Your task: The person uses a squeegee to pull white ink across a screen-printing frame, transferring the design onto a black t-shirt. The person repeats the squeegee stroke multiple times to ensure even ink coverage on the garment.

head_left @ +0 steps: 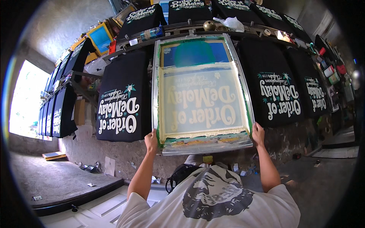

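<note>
A large screen printing frame (200, 97) with metal sides lies before me, over the row of printed shirts. Its mesh is pale yellowish, with a blue and green patch at the far end and white lettering showing through. My left hand (151, 141) grips the near left corner, fingers closed round the metal side. At the near right corner my right hand (258, 134) is closed on the same frame. A black printed shirt (121, 95) hangs on a board left of it, and another black shirt (268, 83) on the right. Whatever lies directly beneath the frame is mostly hidden.
More black shirts (186, 12) line the far side and a rack at left (64, 110). A metal rail carries a brass-coloured ball (209, 26), a white plastic bag (232, 24) and small containers. Blue-meshed yellow frames (100, 38) lean behind. A black bag (181, 174) is near my waist.
</note>
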Motion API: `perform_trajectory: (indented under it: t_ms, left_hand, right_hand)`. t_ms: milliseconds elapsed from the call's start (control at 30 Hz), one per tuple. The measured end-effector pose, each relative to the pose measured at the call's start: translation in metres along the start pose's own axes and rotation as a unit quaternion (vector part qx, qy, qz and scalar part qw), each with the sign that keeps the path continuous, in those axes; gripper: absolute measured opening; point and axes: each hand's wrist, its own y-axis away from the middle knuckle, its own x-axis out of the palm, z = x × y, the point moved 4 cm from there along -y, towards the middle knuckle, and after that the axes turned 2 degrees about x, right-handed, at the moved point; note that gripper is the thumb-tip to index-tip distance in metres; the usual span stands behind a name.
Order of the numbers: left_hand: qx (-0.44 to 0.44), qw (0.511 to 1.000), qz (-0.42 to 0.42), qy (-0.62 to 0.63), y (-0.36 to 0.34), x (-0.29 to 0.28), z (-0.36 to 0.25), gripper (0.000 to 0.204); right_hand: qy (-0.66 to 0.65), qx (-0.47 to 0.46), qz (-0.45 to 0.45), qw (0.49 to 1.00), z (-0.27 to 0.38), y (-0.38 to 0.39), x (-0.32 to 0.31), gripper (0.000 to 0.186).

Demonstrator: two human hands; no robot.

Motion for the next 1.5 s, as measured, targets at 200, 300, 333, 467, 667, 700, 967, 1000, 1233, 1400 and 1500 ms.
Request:
perform_trajectory:
  t_ms: [200,300,333,467,667,700,967,1000,1233,1400,1500]
  left_hand:
    - [0.007,0.999,-0.019,-0.03,0.008,-0.004,-0.018,0.061]
    - [0.004,0.999,-0.036,-0.018,0.011,-0.007,-0.029,0.061]
    - [0.019,0.999,-0.037,-0.029,0.009,-0.01,-0.038,0.061]
    - [-0.005,1.0,-0.026,-0.012,0.01,-0.017,-0.05,0.062]
    - [-0.014,0.998,-0.023,0.059,0.024,-0.026,-0.061,0.058]
    - [-0.013,0.997,-0.025,0.07,0.024,-0.027,-0.062,0.057]
    - [0.016,0.99,-0.023,0.141,0.026,-0.006,-0.106,0.054]
    - [0.017,0.987,-0.023,0.155,0.028,0.003,-0.114,0.054]
    - [0.026,0.987,0.006,0.161,0.055,0.096,-0.161,0.055]
    - [0.028,0.99,-0.001,0.137,0.109,0.194,-0.199,0.055]
    - [0.014,0.988,-0.006,0.155,0.159,0.257,-0.224,0.055]
  right_hand:
    - [-0.002,-0.007,-0.013,1.0,0.012,0.003,-0.007,0.037]
    - [-0.012,0.006,-0.039,0.999,0.023,0.005,-0.007,0.036]
    - [-0.021,0.003,-0.039,0.999,0.029,0.003,-0.011,0.036]
    - [-0.018,0.011,-0.018,1.0,0.043,0.005,-0.024,0.035]
    - [-0.043,-0.001,-0.038,0.998,0.039,0.01,-0.035,0.037]
    - [-0.05,-0.011,-0.054,0.997,0.041,0.011,-0.038,0.037]
    - [-0.056,-0.007,-0.074,0.996,0.043,-0.009,-0.072,0.038]
    - [-0.045,0.003,-0.062,0.997,0.04,-0.015,-0.08,0.04]
    - [-0.096,-0.026,-0.108,0.989,-0.014,-0.064,-0.152,0.037]
    - [-0.059,-0.031,-0.063,0.996,-0.075,-0.122,-0.231,0.035]
    - [-0.04,-0.041,-0.071,0.996,-0.137,-0.156,-0.28,0.034]
